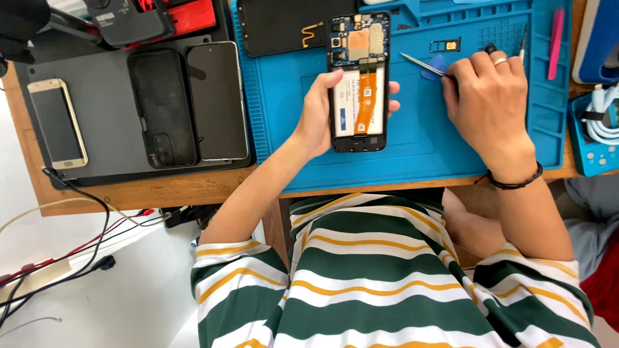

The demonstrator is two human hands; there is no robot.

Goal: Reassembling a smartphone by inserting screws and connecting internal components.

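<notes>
Head view, opened phone (pixel 358 80) held, tweezers (pixel 422 64) half-hidden

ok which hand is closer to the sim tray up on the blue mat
Right. The right hand, holding metal tweezers, sits just below the sim tray. The left hand is farther off to its left, gripping the opened phone.

White-and-blue rectangular label (pixel 352 103) on the opened phone's (pixel 358 80) battery.
</notes>
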